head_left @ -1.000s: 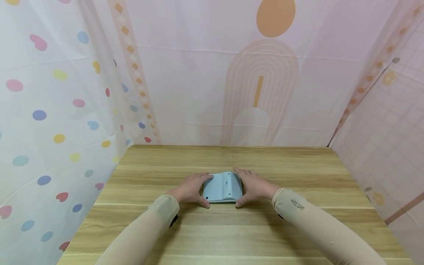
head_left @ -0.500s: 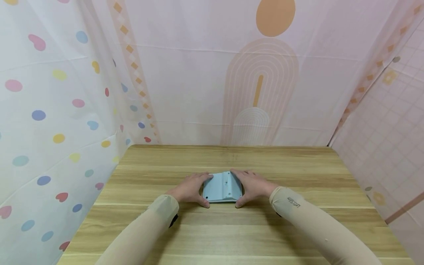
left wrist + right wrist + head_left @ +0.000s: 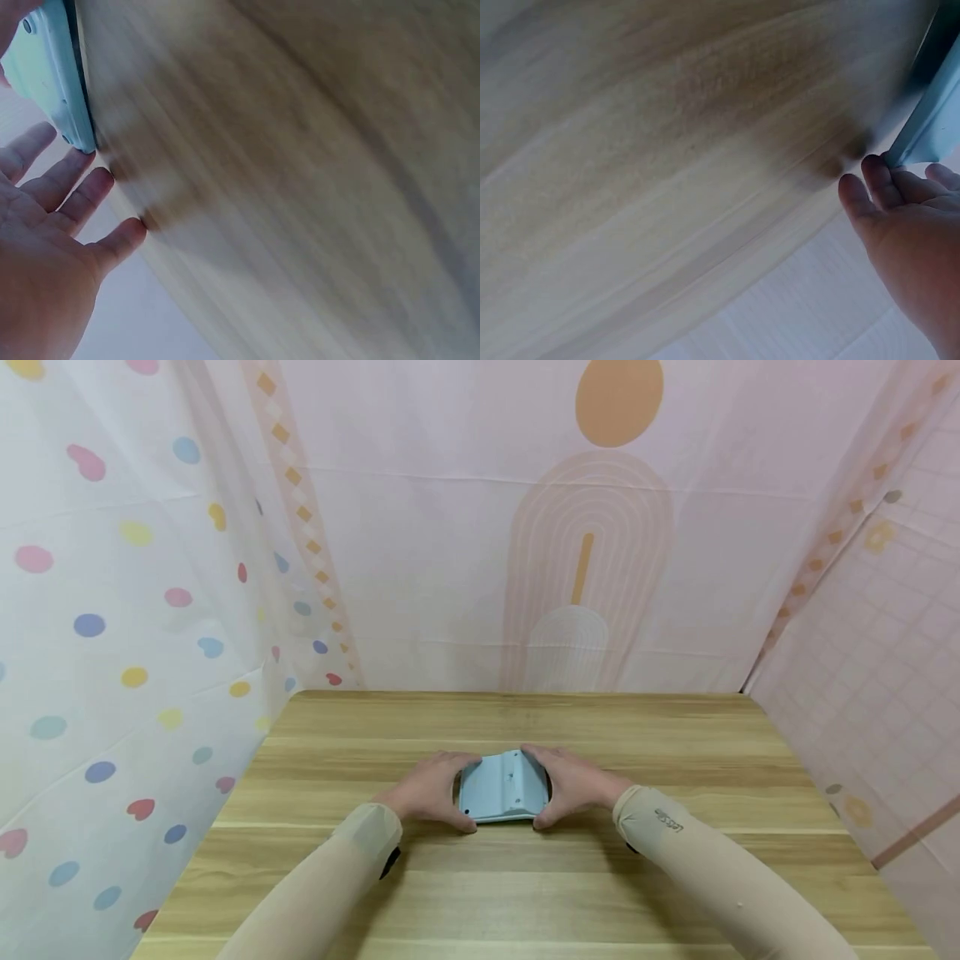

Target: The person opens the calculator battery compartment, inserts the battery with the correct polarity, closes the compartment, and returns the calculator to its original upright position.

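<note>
A flat light-blue calculator (image 3: 487,787) lies back side up on the wooden table, with a raised ridge and small screw holes toward its right. My left hand (image 3: 430,791) grips its left end, thumb at the near edge and fingers at the far edge. On the opposite end, my right hand (image 3: 577,785) holds it the same way. The left wrist view shows the calculator's side (image 3: 64,82) at the fingertips of the left hand (image 3: 45,232). In the right wrist view, its edge (image 3: 930,112) meets the fingers of the right hand (image 3: 915,232). Its underside is hidden.
The wood-grain table (image 3: 480,893) extends around the hands. A patterned curtain (image 3: 435,552) hangs behind its far edge, a dotted one (image 3: 150,693) on the left and a checked one (image 3: 885,693) on the right.
My right hand has moved slightly left, its fingers now over the calculator's far right corner. The left hand stays at the left end, and the calculator has hardly shifted.
</note>
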The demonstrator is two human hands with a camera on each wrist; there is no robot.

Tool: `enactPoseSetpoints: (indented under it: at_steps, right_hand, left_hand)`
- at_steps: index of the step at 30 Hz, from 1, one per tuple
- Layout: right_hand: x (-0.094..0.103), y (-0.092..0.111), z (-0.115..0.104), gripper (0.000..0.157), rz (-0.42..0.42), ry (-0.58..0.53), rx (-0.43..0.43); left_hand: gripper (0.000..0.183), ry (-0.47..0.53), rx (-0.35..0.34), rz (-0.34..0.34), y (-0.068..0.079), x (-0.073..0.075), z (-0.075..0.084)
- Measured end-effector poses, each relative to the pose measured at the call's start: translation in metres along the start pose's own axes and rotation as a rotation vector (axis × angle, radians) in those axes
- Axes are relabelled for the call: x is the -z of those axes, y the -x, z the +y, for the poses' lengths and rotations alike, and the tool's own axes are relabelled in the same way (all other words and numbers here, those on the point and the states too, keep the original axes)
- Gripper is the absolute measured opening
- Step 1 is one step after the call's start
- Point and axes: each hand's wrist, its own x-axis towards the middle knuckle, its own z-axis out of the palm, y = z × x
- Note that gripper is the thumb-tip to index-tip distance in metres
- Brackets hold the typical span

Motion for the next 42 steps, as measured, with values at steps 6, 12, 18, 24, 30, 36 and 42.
enactPoseSetpoints:
  at_steps: [6,12,18,24,30,36,42]
  right_hand:
    - [0.003,0.003,0.001,0.124,0.011,-0.127,-0.013]
    - [0.005,0.005,0.009,0.122,0.010,-0.252,-0.042]
    - [0.012,0.009,0.017,0.117,-0.024,-0.397,-0.094]
    - [0.018,0.009,0.019,0.112,-0.030,-0.519,-0.122]
    - [0.020,0.011,0.016,0.109,-0.030,-0.558,-0.188]
    - [0.022,0.012,0.010,0.108,-0.015,-0.554,-0.226]
    - [0.021,0.010,0.010,0.104,-0.013,-0.558,-0.226]
  left_hand:
    - [0.106,0.032,0.003,-0.005,0.002,0.001,0.001]
    - [0.091,0.087,-0.028,0.006,0.002,0.002,-0.001]
    - [0.079,0.084,-0.034,0.028,0.001,0.002,-0.002]
    - [0.064,0.151,-0.030,0.093,0.002,0.000,0.000]
    - [0.057,0.323,0.109,0.168,0.004,-0.004,0.004]
    - [0.047,0.400,0.159,0.273,0.005,-0.006,0.010]
    - [0.043,0.398,0.146,0.324,0.006,-0.009,0.010]
